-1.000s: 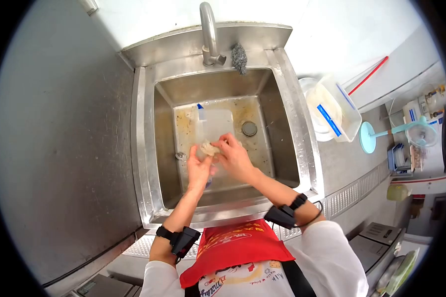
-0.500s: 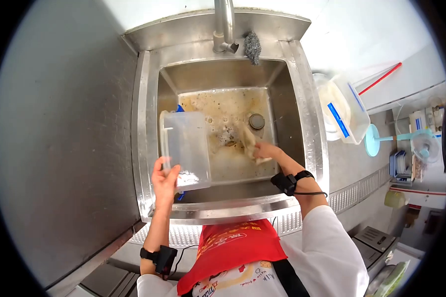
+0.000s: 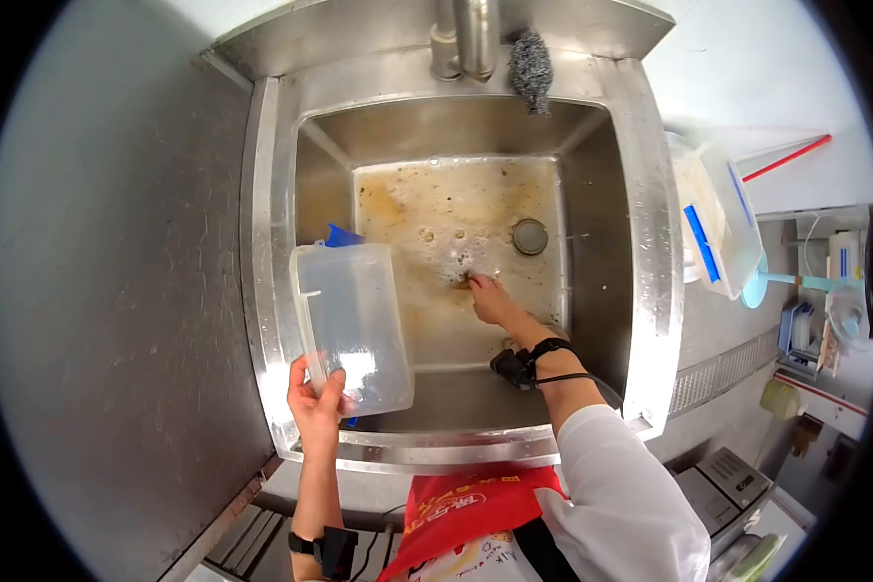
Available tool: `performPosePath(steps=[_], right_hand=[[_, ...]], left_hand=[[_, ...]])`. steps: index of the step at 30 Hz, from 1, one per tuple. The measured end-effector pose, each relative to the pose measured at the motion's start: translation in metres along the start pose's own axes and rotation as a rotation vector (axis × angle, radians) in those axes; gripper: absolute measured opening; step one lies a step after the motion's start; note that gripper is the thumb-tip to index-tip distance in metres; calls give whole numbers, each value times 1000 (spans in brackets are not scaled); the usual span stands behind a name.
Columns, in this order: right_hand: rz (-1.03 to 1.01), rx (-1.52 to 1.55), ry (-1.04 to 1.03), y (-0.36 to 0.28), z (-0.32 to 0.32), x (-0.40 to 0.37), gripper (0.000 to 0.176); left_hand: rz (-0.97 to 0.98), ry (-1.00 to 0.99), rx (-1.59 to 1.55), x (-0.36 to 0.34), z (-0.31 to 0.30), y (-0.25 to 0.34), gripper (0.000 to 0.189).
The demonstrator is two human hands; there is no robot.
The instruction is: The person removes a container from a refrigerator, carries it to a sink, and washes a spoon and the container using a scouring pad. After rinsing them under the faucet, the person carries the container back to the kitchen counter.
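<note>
My left hand [image 3: 316, 396] grips the near left edge of a clear plastic container [image 3: 354, 310], thumb on its side, held tilted over the left part of the sink. A blue clip [image 3: 341, 236] sticks out from the container's far end. My right hand [image 3: 493, 299] reaches down to the sink floor, fingertips pinched together at a small dark bit [image 3: 463, 281] that I cannot make out. Brown-stained water and dark specks cover the floor of the steel sink [image 3: 592, 213]. A beige edge, perhaps the cloth [image 3: 555, 332], shows beside my right forearm, mostly hidden.
A round drain [image 3: 530, 237] sits at the sink's right. On the back ledge are the faucet [image 3: 475, 44] and a steel wool scrubber [image 3: 531, 73]. Beyond the right rim stands another clear container with blue clips [image 3: 701, 242]. A metal panel [image 3: 136, 291] borders the left.
My right hand has let go of the beige cloth and moved left to the dark bit on the sink floor. The container stays in my left hand. The view has shifted.
</note>
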State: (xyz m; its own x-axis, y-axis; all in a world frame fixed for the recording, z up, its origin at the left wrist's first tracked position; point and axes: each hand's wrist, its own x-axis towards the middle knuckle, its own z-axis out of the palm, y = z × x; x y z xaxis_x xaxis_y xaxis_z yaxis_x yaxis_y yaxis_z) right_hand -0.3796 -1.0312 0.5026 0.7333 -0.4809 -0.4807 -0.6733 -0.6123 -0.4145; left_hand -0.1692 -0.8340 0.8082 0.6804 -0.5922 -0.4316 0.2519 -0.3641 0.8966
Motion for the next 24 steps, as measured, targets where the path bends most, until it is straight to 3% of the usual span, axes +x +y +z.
performPosePath(steps=[4,7,10,22,24], right_hand=[[43,-152,49,-7,4,19,45],[122,-277,-120,-15,-6,38,35],[145,-293,-198,-20,-7,48,39],[118,-266,172,-17,13,34,30],[49,-298,315,-10,18,35,26]], left_hand=[[-51,31,-22,-1,2,1,31],[-60,39,3,0,2,-1,30],[-60,47,14,2,0,-2,31],[-63,46,3,5,-6,-1,32],[-68,45,8,5,-4,0,32]])
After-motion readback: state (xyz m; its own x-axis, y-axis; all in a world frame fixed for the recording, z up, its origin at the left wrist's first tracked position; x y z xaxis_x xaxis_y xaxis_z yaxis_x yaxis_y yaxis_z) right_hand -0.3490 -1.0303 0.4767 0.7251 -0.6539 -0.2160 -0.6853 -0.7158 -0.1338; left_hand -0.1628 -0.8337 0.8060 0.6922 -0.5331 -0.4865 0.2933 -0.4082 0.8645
